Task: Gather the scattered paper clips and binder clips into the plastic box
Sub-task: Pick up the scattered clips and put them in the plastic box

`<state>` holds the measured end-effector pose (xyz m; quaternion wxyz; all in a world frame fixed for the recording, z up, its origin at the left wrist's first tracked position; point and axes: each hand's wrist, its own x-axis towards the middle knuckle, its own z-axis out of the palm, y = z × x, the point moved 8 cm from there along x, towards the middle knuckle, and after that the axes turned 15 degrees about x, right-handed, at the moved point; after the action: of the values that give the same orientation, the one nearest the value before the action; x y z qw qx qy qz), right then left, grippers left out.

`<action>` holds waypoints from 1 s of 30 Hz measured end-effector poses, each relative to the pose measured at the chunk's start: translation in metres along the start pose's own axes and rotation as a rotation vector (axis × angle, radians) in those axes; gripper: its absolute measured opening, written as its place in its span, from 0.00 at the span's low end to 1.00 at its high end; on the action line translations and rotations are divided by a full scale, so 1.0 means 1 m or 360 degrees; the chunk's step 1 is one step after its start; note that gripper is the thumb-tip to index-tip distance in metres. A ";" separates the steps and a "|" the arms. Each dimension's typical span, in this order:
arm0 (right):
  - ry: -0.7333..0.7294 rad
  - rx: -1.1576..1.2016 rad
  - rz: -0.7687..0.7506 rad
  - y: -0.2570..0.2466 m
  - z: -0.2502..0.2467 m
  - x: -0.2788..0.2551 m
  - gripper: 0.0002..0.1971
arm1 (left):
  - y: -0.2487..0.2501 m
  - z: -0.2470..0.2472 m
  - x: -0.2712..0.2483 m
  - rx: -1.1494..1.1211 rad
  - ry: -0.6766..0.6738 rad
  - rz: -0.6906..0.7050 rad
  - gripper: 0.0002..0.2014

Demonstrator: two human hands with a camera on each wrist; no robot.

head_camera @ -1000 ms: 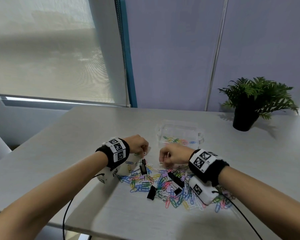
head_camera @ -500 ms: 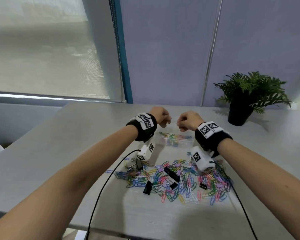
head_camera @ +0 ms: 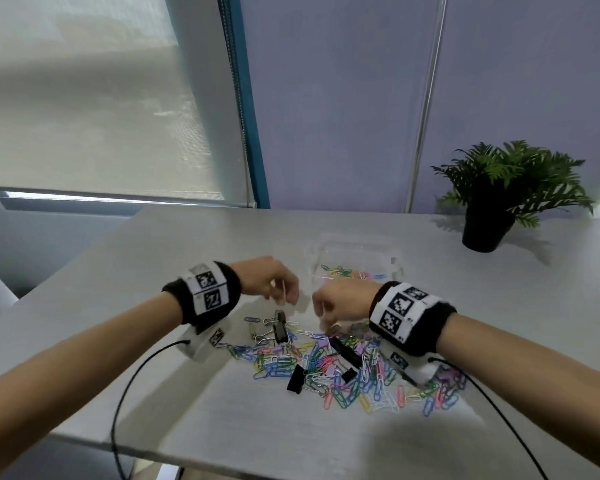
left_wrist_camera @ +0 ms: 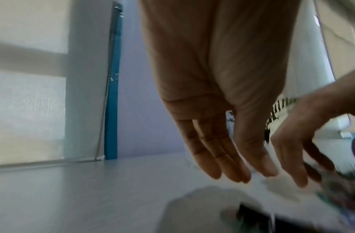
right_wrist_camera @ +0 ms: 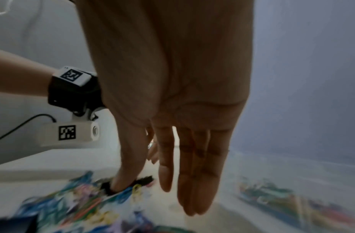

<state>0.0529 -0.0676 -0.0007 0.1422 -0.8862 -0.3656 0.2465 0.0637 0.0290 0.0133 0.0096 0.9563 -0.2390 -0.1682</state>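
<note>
Your left hand (head_camera: pixel 267 284) hangs above the far left edge of the paper clips (head_camera: pixel 347 372), fingers straight and loose in the left wrist view and holding nothing I can make out. Your right hand (head_camera: pixel 340 304) reaches down at the far side of the pile with fingers extended; in the right wrist view its thumb tip touches a black binder clip (right_wrist_camera: pixel 144 180), though blur hides whether anything is pinched. The coloured clips lie scattered on the grey table (head_camera: pixel 153 271) near its front edge, with several black binder clips (head_camera: pixel 296 378) among them. The clear plastic box (head_camera: pixel 355 259) sits just beyond your hands, with a few coloured clips already inside. Both wristbands (head_camera: pixel 205 294) carry black-and-white square marker codes, no readable writing. A potted plant (head_camera: pixel 492 202) stands at the far right.
</note>
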 end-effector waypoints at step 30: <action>0.0134 0.0168 0.0017 -0.004 0.025 0.032 0.13 | -0.060 0.038 -0.052 0.0305 -0.0065 -0.0508 0.16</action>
<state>0.0567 -0.0398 -0.0305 0.2027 -0.8891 -0.3409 0.2286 0.0351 0.1082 -0.0114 -0.1131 0.9750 -0.0992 -0.1635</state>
